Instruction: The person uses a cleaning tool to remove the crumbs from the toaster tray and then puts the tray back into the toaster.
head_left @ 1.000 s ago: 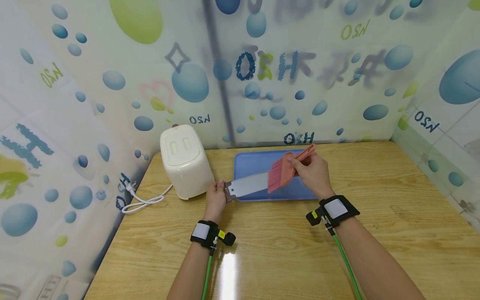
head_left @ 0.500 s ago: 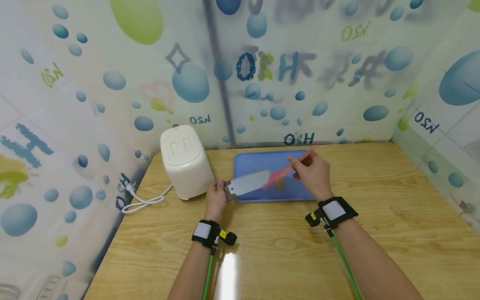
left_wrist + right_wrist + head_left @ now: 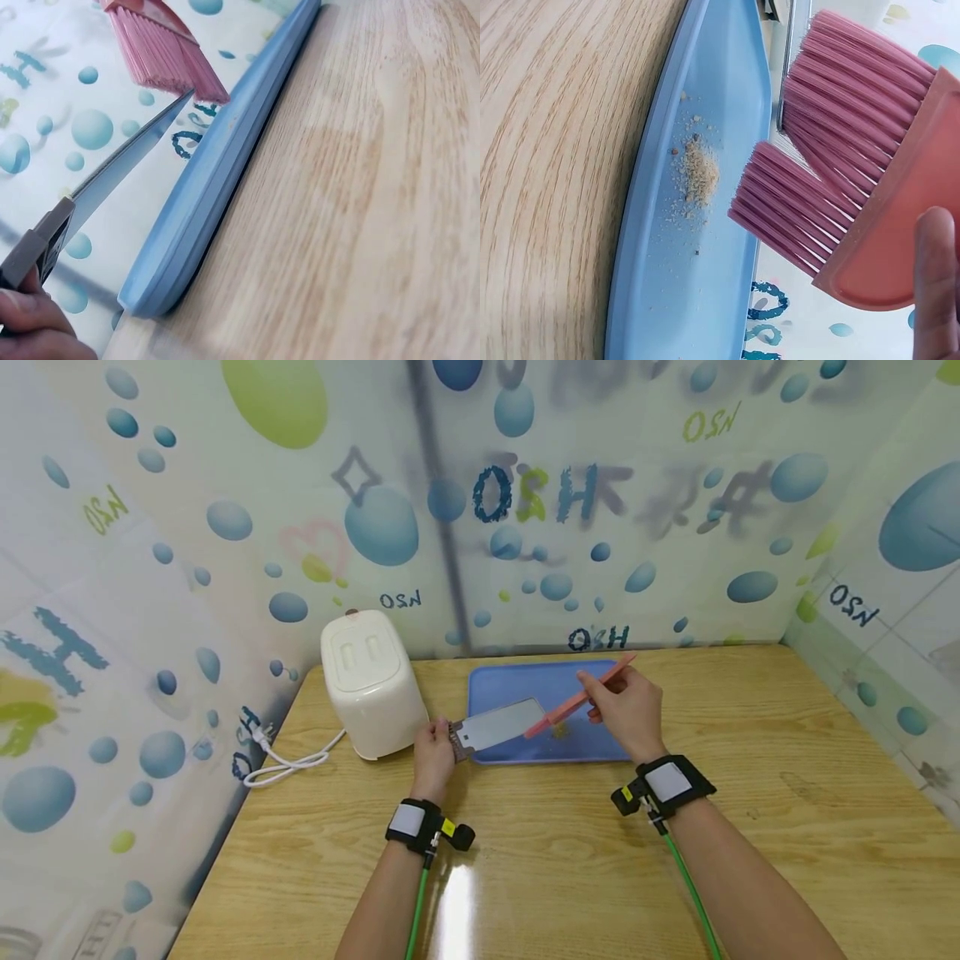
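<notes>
My left hand (image 3: 433, 762) grips the grey end of a flat metal crumb tray (image 3: 497, 727), which tilts over the blue tray (image 3: 600, 745). In my right hand (image 3: 630, 710) is a coral-handled brush (image 3: 567, 707) with pink bristles. Its bristles meet the far end of the metal plate; the right wrist view shows them split into two clumps around its edge. A small heap of tan crumbs (image 3: 699, 174) lies in the blue tray beneath, with finer bits scattered about. The left wrist view shows the plate (image 3: 124, 150) nearly edge-on.
A cream toaster (image 3: 375, 693) stands just left of the left hand, its white cord (image 3: 292, 766) and plug lying beside it. Behind the wooden table (image 3: 540, 860) rises a patterned wall. Green cables run from both wrist cameras.
The brush has swept down the plate and turned from its broad face to nearly edge-on, now at the far end. Crumbs in the blue tray have come into view. My left hand barely moves.
</notes>
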The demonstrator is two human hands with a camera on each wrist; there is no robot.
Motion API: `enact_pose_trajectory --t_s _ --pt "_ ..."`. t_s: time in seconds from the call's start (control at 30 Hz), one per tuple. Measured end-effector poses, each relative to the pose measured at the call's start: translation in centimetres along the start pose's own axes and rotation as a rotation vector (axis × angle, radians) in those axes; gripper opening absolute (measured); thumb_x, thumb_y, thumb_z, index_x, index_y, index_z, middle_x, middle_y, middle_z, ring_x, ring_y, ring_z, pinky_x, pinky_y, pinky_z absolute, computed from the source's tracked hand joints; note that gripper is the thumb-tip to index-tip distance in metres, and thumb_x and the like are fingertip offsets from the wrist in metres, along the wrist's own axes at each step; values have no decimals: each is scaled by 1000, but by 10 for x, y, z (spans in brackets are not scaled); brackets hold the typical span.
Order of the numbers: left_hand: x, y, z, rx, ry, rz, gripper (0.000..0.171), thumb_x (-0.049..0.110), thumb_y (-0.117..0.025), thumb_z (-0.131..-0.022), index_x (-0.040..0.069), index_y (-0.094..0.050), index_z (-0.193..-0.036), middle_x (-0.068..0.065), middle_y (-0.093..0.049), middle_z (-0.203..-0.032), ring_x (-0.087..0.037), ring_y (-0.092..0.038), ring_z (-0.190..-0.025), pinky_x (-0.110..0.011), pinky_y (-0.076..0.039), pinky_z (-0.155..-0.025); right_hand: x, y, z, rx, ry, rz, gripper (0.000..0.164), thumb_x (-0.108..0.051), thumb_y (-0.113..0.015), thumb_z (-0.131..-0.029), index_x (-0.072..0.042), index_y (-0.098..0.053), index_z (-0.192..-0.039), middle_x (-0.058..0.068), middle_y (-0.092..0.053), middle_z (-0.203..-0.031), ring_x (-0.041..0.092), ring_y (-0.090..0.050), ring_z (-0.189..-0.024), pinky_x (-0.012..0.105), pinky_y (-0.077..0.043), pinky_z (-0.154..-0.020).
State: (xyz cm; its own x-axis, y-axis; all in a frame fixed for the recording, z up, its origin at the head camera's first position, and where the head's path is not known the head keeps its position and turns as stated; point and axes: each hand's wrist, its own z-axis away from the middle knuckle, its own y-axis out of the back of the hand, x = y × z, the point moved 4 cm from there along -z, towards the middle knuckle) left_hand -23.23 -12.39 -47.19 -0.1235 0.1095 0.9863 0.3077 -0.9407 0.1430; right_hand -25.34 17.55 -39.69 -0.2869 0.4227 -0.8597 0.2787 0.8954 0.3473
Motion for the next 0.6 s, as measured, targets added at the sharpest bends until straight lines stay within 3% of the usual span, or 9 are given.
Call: enact_pose_trajectory --t_s 0.27,0.6 --pt "-2 -4 0 10 -8 20 39 22 -40 -112 -10 -56 -126 -18 -62 -109 -21 -58 -93 -25 -46 -72 1 2 0 13 -11 -30 43 -44 -73 -94 -2 -66 -101 18 -72 -81 14 -69 -56 30 -57 -53" --pt "-3 -5 0 12 -3 39 39 23 -41 -112 -10 -56 -126 -18 -62 -107 -19 -58 -89 -24 -47 -67 0 8 -3 104 -29 -112 37 -37 -74 -95 -1 -63 -99 19 -72 -84 10 -69 -58 30 -58 -57"
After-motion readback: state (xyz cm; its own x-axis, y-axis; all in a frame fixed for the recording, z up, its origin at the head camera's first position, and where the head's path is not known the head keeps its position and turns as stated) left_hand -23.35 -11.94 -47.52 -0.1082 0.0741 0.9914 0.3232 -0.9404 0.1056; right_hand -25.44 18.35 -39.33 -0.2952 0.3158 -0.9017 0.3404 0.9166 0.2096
